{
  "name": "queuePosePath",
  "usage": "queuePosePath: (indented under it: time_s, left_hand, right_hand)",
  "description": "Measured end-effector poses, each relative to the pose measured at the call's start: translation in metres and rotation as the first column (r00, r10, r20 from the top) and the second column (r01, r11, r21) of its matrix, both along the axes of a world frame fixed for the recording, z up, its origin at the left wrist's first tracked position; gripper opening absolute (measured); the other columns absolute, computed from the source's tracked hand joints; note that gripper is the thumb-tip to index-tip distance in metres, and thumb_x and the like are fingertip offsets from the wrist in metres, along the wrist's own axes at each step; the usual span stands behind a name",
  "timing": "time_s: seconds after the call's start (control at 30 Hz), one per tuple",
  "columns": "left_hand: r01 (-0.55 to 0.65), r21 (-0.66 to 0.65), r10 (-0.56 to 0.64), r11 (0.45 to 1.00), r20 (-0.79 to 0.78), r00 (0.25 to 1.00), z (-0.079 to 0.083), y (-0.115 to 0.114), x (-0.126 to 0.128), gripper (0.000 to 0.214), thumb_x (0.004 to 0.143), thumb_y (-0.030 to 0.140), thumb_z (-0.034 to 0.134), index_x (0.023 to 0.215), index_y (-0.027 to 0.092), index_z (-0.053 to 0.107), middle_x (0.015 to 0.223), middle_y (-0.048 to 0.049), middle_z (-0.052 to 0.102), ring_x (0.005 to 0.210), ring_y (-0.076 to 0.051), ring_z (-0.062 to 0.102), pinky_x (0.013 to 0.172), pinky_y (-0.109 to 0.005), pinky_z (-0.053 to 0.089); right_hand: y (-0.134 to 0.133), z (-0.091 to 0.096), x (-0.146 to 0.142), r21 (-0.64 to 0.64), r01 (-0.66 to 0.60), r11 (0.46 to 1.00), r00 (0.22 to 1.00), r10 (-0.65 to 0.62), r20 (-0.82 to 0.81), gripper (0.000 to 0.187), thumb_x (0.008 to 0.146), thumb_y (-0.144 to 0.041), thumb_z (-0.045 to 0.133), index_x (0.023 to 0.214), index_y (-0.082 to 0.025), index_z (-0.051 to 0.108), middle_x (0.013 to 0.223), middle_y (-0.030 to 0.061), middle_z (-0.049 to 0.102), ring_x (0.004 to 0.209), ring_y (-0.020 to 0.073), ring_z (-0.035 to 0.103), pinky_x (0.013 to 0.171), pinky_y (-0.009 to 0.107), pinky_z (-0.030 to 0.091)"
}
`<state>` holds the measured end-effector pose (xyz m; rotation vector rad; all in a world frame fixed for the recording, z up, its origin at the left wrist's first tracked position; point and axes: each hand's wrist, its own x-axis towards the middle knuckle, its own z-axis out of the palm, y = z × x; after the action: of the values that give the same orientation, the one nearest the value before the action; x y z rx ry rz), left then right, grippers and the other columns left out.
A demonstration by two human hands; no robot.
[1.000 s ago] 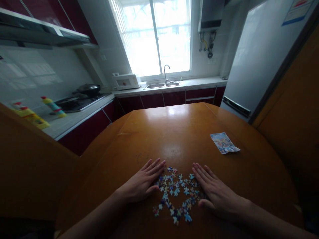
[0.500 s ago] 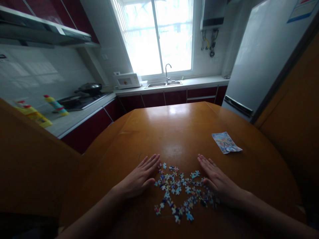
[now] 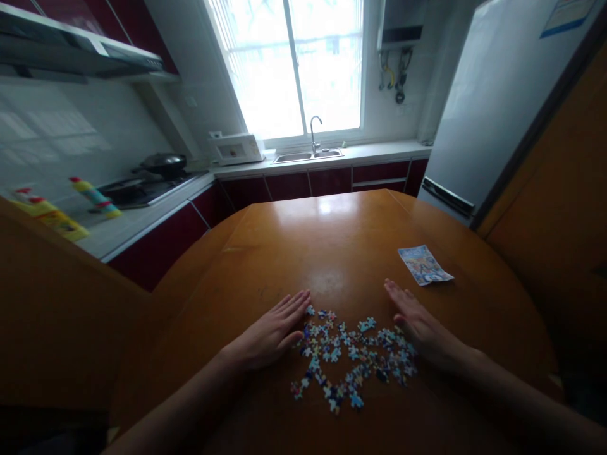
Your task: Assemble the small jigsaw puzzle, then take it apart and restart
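Several small jigsaw puzzle pieces, mostly light blue with darker and reddish ones, lie in a loose spread on the brown wooden table. My left hand rests palm down at the left side of the spread, fingers stretched out and pointing forward, its fingertips and thumb at the outermost pieces. On the right side, my right hand is tilted on its edge with fingers stretched and thumb uppermost, beside the pieces. Neither hand holds anything. Some pieces near the hands may be hidden under them.
A creased printed picture sheet lies beyond my right hand. Past the table are a sink, a microwave, a stove with a wok, yellow bottles at left, and a fridge at right.
My right hand has shifted outward and forward, uncovering pieces at the right side. The left hand has moved slightly inward against the pieces. The whole view has shifted a little.
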<state>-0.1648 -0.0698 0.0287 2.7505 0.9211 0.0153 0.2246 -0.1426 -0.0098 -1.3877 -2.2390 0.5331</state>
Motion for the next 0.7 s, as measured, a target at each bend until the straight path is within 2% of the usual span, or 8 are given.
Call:
queuePosePath:
  time_s: [0.1, 0.23, 0.33, 0.43, 0.53, 0.7]
  left_hand:
    - [0.050, -0.019, -0.050, 0.999, -0.034, 0.998, -0.001, 0.005, 0.007, 0.069, 0.103, 0.053, 0.030, 0.158, 0.029, -0.003, 0.164, -0.0022, 0.002, 0.152, -0.026, 0.008, 0.126, -0.047, 0.014]
    - [0.082, -0.012, -0.083, 0.997, -0.036, 0.996, -0.002, -0.002, 0.012, 0.071, 0.102, 0.056, 0.032, 0.158, 0.030, -0.003, 0.164, -0.0022, 0.003, 0.152, -0.027, 0.010, 0.126, -0.047, 0.012]
    - [0.096, -0.023, -0.096, 0.995, -0.035, 0.995, 0.000, -0.012, 0.014, 0.075, 0.100, 0.059, 0.035, 0.158, 0.031, -0.004, 0.164, -0.0021, 0.003, 0.152, -0.028, 0.012, 0.125, -0.048, 0.013]
    - [0.103, -0.045, -0.105, 0.994, -0.041, 0.994, 0.004, -0.019, 0.016, 0.079, 0.098, 0.062, 0.036, 0.157, 0.032, -0.007, 0.164, -0.0020, 0.004, 0.152, -0.028, 0.011, 0.125, -0.049, 0.014]
    - [0.100, -0.035, -0.101, 0.994, -0.028, 0.995, 0.006, -0.021, 0.016, 0.081, 0.097, 0.064, 0.035, 0.157, 0.031, -0.008, 0.163, -0.0025, 0.003, 0.152, -0.029, 0.011, 0.125, -0.048, 0.014]
    - [0.088, -0.016, -0.088, 0.996, -0.025, 0.996, 0.003, -0.018, 0.012, 0.081, 0.097, 0.064, 0.034, 0.157, 0.030, -0.009, 0.164, -0.0037, 0.002, 0.151, -0.029, 0.012, 0.125, -0.047, 0.013]
  right_hand:
    - [0.017, 0.003, 0.018, 0.009, 0.189, 0.982, 0.973, -0.186, -0.135, 0.073, 0.100, -0.060, 0.024, 0.158, -0.015, 0.022, 0.162, 0.0131, 0.021, 0.150, 0.0289, 0.017, 0.122, 0.055, 0.016]
    - [0.019, 0.010, 0.035, 0.045, 0.274, 0.961, 0.948, -0.262, -0.178, 0.069, 0.101, -0.056, 0.025, 0.156, -0.014, 0.029, 0.162, 0.0133, 0.025, 0.150, 0.0281, 0.019, 0.122, 0.054, 0.017]
    - [0.005, 0.014, 0.032, 0.071, 0.199, 0.978, 0.978, -0.193, -0.080, 0.061, 0.103, -0.050, 0.030, 0.153, -0.016, 0.036, 0.160, 0.0127, 0.030, 0.149, 0.0281, 0.023, 0.121, 0.056, 0.019]
    - [-0.010, 0.015, 0.019, 0.105, 0.020, 0.994, 0.998, -0.026, 0.054, 0.046, 0.103, -0.041, 0.038, 0.144, -0.025, 0.051, 0.156, 0.0079, 0.041, 0.146, 0.0279, 0.031, 0.119, 0.056, 0.025]
    - [-0.021, 0.017, 0.009, 0.155, -0.110, 0.982, 0.988, 0.092, 0.123, 0.037, 0.100, -0.036, 0.047, 0.133, -0.032, 0.062, 0.148, 0.0049, 0.052, 0.139, 0.0288, 0.041, 0.115, 0.055, 0.034]
    - [-0.028, 0.017, 0.015, 0.163, -0.126, 0.978, 0.972, 0.089, 0.215, 0.040, 0.099, -0.041, 0.050, 0.136, -0.032, 0.060, 0.147, 0.0052, 0.052, 0.137, 0.0305, 0.042, 0.115, 0.056, 0.032]
